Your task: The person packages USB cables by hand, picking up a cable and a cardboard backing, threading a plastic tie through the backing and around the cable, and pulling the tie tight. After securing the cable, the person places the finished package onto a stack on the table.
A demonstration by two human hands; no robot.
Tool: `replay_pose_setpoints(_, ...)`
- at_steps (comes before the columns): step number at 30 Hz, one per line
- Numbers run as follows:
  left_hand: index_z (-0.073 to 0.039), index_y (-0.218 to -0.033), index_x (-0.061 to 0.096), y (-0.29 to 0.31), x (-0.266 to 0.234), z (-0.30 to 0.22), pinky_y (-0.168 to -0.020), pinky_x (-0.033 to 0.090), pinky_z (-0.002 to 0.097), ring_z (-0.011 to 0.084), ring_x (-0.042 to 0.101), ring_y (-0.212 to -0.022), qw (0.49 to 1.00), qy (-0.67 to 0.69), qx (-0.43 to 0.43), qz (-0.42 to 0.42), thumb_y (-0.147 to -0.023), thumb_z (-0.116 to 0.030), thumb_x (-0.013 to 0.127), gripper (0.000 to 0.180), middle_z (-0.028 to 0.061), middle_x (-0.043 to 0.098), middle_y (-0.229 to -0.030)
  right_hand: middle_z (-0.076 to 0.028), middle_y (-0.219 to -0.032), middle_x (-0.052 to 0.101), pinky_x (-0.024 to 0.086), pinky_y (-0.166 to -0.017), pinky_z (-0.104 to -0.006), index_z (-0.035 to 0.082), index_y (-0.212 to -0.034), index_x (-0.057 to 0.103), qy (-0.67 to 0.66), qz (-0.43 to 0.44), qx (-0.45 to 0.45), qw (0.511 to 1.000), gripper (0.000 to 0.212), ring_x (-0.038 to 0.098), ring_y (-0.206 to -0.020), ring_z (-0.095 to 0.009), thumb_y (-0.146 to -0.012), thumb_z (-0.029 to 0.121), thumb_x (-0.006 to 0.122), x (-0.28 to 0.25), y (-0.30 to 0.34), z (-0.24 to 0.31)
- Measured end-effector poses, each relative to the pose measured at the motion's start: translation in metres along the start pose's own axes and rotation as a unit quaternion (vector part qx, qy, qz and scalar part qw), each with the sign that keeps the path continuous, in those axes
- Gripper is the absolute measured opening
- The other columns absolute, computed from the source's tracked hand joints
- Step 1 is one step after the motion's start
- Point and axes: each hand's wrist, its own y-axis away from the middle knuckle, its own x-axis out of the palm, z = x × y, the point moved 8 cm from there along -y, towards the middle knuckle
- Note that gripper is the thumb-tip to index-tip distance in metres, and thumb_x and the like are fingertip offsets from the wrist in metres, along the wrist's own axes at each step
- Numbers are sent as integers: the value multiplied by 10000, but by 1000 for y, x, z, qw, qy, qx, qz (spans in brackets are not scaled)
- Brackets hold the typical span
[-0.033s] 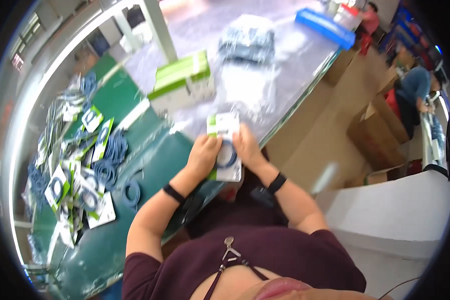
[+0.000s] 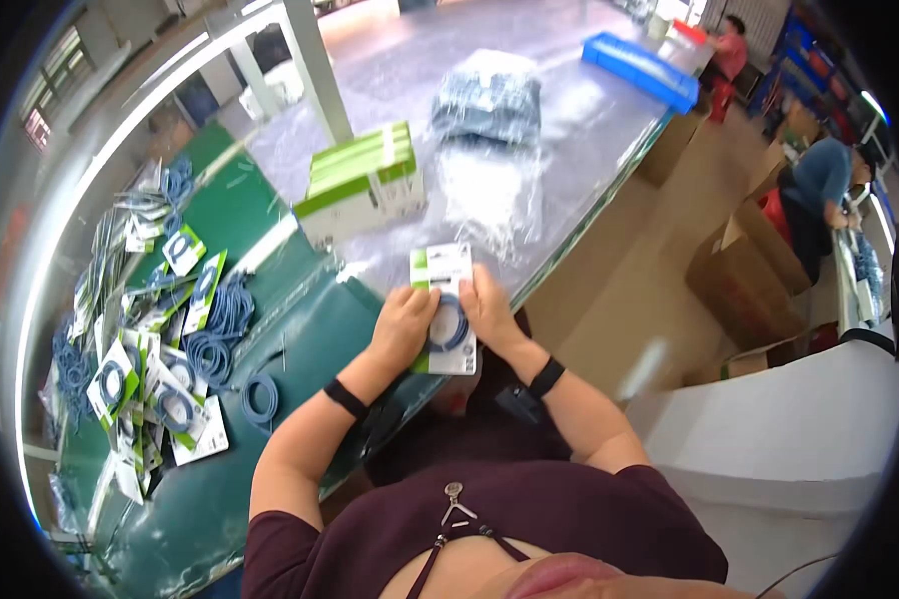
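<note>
Between my two hands is a white and green cable card (image 2: 454, 359), upright at the table's near edge. A coiled blue-grey cable (image 2: 458, 321) lies against its front. My left hand (image 2: 402, 325) grips the card's left side, fingers curled, its thumb by the coil. On the opposite edge my right hand (image 2: 489, 309) closes round the card, its thumb on the front. Fingers behind the card are hidden. To the left, a loose cable coil (image 2: 260, 398) rests on the green mat, beside a heap of carded cables (image 2: 177, 407) and bundled coils (image 2: 215, 351).
Ahead, a green and white box (image 2: 362, 190) stands on the table (image 2: 390, 90). Plastic-wrapped packs (image 2: 487, 105) and a blue tray (image 2: 639, 70) lie farther off. Right of the table are open cardboard boxes (image 2: 747, 285) and a bending person (image 2: 824, 180). Another person (image 2: 729, 50) sits farther back.
The view has shifted slightly, so the table and its things appear a little lower. Both hands keep their hold on the cable card.
</note>
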Motion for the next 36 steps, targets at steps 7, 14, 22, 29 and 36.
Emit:
replay_pose_setpoints(7,3,-1066,627,-16,-58,-19,-753,461,369,284,551,-848,996,35,12,-78,-775,-93,638,307,98,567,-893,-110,-868,601,459,-739,-325,5,-1047,517,-83,8,60,995,211,561,-800,-162,-980,199,468,-14,2,-8)
replay_pose_setpoints(14,6,-1100,599,42,-40,13,-639,457,288,139,563,-731,777,533,-325,85,-907,-166,599,259,42,594,-834,-99,-1006,580,411,-854,-292,-14,-1134,526,-222,-37,34,974,283,522,-935,-163,-986,204,424,-66,-54,39)
replay_pose_setpoints(22,23,-1136,582,1,-46,7,-716,535,301,151,632,-831,658,694,-290,-25,-961,-176,539,268,62,644,-938,-23,-1034,602,452,-813,-229,-19,-1210,528,-257,59,55,963,319,546,-934,-82,-989,189,429,-45,-60,64)
replay_pose_setpoints(29,19,-1098,588,12,-24,26,-732,567,332,203,665,-838,631,706,-321,25,-949,-222,581,284,105,656,-998,-90,-889,590,451,-803,-284,-11,-1063,581,-164,137,-20,977,283,561,-847,-166,-990,239,470,-22,-55,63)
replay_pose_setpoints(36,25,-1106,566,14,-5,36,-790,582,383,232,673,-878,525,760,-363,-123,-950,-201,577,275,105,657,-990,-102,-954,622,445,-802,-336,48,-1104,587,123,29,-194,973,271,602,-877,-255,-872,180,637,-30,-44,101)
